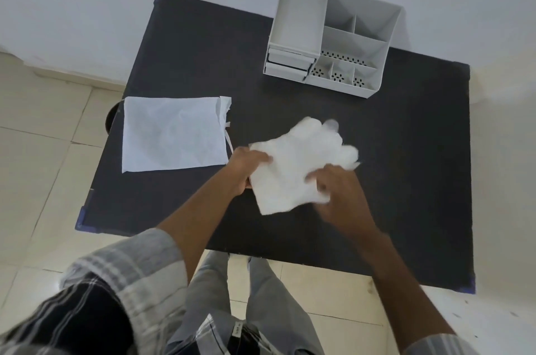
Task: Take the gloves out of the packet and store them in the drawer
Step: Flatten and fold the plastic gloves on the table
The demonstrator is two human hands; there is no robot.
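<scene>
White gloves (293, 163) lie bunched in the middle of the black table (406, 180), fingers pointing away from me. My left hand (246, 166) grips their left edge at the cuff side. My right hand (336, 189), blurred, presses on their right side with fingers curled over the fabric. The flat white packet (171, 134), with a drawstring on its right edge, rests to the left of the gloves, partly over the table's left edge. At the back stands a white desk organiser (359, 44); its two small drawers (287, 63) face me on its left side and sit slightly pulled out.
The organiser has open compartments with perforated floors on its right half. The table's far edge stands near a pale wall, and tiled floor surrounds it. A dark round object (111, 119) shows under the packet's left side. My legs are below the near edge.
</scene>
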